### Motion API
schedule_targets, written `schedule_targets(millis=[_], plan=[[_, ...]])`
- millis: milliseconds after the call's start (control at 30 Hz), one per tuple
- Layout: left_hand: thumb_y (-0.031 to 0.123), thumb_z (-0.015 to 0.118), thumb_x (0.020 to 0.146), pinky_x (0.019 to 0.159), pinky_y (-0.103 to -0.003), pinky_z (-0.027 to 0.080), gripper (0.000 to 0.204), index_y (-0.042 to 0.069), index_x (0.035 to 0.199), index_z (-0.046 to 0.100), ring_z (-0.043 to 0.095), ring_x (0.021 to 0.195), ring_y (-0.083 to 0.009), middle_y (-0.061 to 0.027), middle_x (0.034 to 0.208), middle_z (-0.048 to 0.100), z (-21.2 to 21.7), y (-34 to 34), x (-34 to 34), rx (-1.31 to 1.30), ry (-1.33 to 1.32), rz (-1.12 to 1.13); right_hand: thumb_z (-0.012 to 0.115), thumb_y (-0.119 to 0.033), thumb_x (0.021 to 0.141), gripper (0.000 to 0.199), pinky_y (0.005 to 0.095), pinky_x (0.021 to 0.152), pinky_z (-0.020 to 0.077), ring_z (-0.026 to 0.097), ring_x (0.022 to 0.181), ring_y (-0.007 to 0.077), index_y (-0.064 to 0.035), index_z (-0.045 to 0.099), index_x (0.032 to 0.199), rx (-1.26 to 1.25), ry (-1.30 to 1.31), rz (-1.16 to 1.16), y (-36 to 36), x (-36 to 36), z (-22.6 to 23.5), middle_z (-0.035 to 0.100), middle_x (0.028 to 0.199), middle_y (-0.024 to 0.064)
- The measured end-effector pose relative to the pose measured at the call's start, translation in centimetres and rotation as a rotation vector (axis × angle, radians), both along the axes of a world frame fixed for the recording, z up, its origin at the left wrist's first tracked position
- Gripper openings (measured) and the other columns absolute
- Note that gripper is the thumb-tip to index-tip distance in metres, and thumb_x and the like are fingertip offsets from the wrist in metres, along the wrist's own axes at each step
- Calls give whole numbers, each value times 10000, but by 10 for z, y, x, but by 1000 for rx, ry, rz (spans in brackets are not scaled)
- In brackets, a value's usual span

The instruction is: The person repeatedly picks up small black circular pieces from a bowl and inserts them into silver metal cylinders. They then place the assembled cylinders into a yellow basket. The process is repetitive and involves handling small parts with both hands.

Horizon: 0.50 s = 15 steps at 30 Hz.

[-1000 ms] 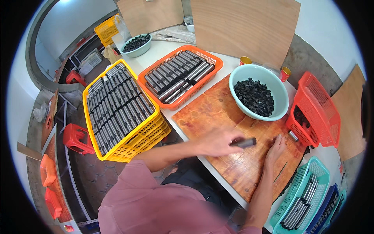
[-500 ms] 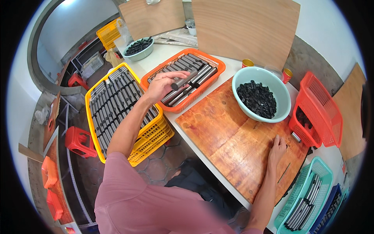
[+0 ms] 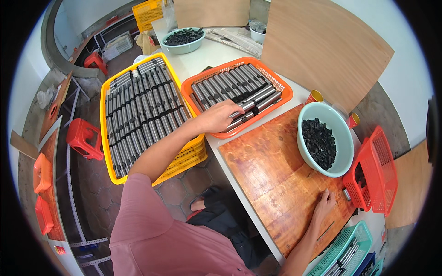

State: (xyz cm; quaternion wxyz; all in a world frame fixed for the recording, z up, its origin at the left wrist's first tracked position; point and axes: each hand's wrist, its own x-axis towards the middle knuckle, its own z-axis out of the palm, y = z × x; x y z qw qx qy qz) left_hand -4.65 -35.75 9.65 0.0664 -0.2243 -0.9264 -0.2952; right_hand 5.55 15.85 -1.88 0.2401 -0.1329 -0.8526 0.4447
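My left hand [image 3: 217,117] reaches into the orange basket [image 3: 286,97], its fingers closed on the near end of a grey metal tube [image 3: 258,97]. That tube lies along the near side of the basket, beside other tubes with black end pieces. On the wooden board [image 3: 271,170] rests my right hand [image 3: 325,205], its fingers curled together; whatever they may hold is hidden. A short metal piece [image 3: 346,194] lies just right of it. Beyond that hand stands a light-blue bowl [image 3: 301,138] of small black plugs [image 3: 318,143].
At left, a yellow crate [image 3: 107,138] full of tubes sits on stacked crates. Red baskets [image 3: 386,170] and a teal basket [image 3: 363,230] with tubes stand at right. Farther back are another bowl [image 3: 184,47] of black parts, two small cans [image 3: 314,96] and a plywood sheet [image 3: 322,50].
My left hand has lowered the tube from above the orange basket into it, at the near side. My right hand stays on the board. The whole view has shifted.
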Motion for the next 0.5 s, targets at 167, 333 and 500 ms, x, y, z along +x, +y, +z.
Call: schedule_targets(millis=[167, 333, 500], plan=[[-42, 575, 813, 959, -452, 507, 371, -24, 1176, 648, 620, 1083, -389, -218, 1089, 647, -5, 14, 4, -160, 36, 66, 585, -195, 1026, 349, 318, 632, 401, 454, 664, 142, 11, 541, 747, -2, -21, -5, -3, 0, 4, 531, 687, 48], [30, 680, 814, 869, -461, 548, 243, -47, 1044, 663, 649, 973, -384, -204, 990, 653, -12, 17, 6, -300, 179, 151, 583, -189, 1028, 339, 311, 631, 395, 455, 671, 136, 9, 546, 755, -32, -11, 7, -7, 0, 7, 532, 697, 42], [98, 733, 821, 814, -484, 563, 237, -23, 1015, 670, 673, 918, -407, -200, 975, 663, -8, 15, 3, -280, 151, 264, 585, -192, 1030, 336, 308, 633, 394, 455, 675, 134, 10, 549, 763, -27, -14, 6, -7, 1, 6, 531, 702, 40]])
